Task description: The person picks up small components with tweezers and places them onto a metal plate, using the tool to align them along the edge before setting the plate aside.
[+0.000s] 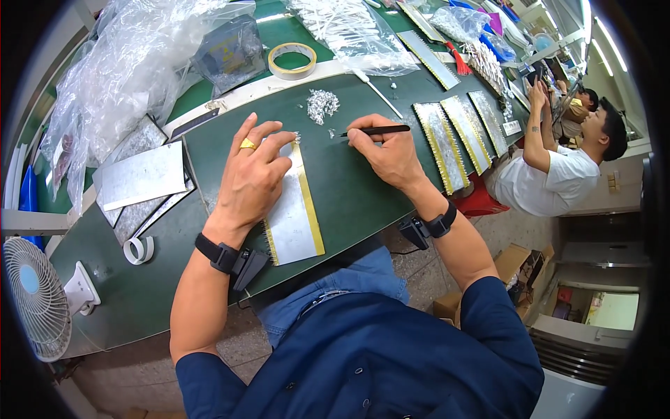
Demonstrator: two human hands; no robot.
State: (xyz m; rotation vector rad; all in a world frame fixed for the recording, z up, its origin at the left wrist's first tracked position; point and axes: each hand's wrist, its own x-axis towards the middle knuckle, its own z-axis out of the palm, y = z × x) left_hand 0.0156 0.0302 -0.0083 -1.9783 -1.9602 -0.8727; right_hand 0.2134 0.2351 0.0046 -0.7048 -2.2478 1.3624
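Note:
My right hand [385, 153] is closed around slim black tweezers [391, 129]. Their tip points left, over a few loose bits just below a small heap of tiny silvery-white pieces [322, 106]. My left hand [252, 171], with a gold ring, lies over the upper left part of a flat silvery plate [296, 227]. Its fingers are bent but apart, and the fingertips reach the plate's top end. Yellow tape runs down the plate's right side. A row of small teeth-like pieces lines its left edge, partly hidden by the hand.
Similar toothed plates [441, 146] lie to the right on the green table [363, 209]. A tape roll [292, 61], a white stick [380, 96] and plastic bags [132, 77] are farther back. Stacked plates [143, 176] and a fan [35, 297] stand left. Another person [541, 174] sits right.

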